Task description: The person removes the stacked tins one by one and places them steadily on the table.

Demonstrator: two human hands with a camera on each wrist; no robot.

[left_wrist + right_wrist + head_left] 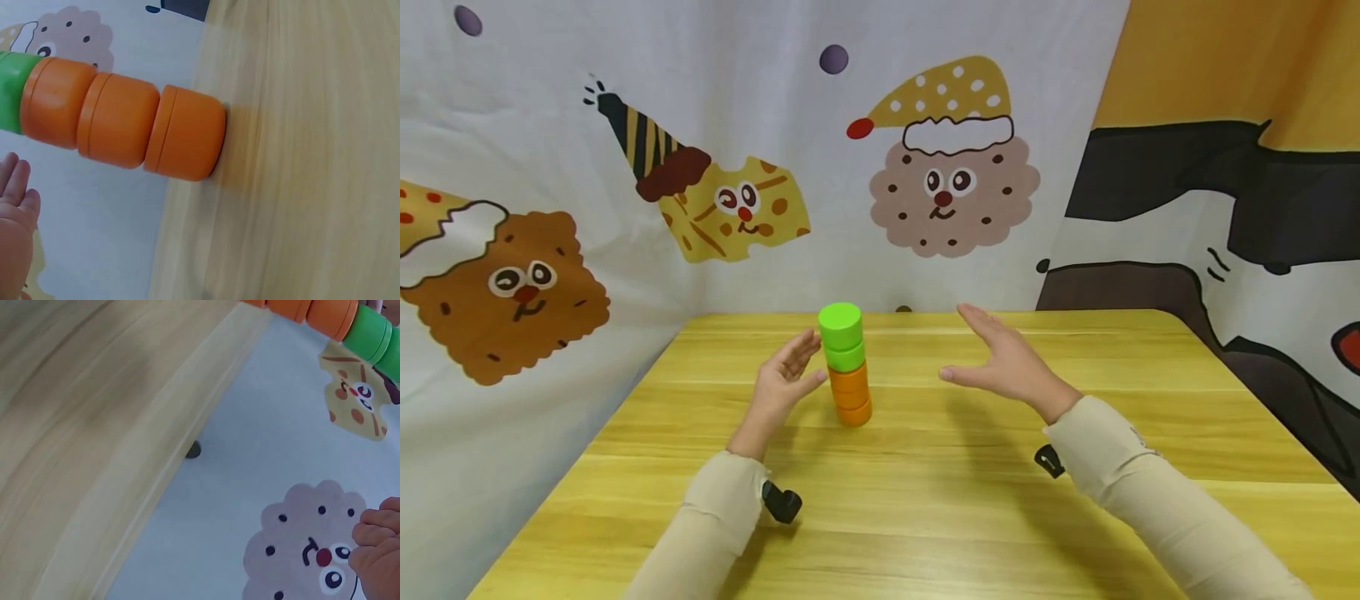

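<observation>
An upright stack of small round plastic containers stands on the table, green containers (842,333) on top and orange containers (852,392) below. In the left wrist view three orange containers (119,119) show, along with part of a green one (14,90). My left hand (781,385) is beside the stack on its left, fingers relaxed and thumb toward it; whether it touches cannot be told. Some way to the right, my right hand (1011,362) hovers above the table with fingers extended and holds nothing. Only part of that hand (380,553) appears in the right wrist view.
The wooden table (925,517) reaches back to a cloth backdrop (760,100) printed with cartoon food characters. Black wrist devices (782,502) sit at both cuffs. The table's far edge lies a little behind the stack.
</observation>
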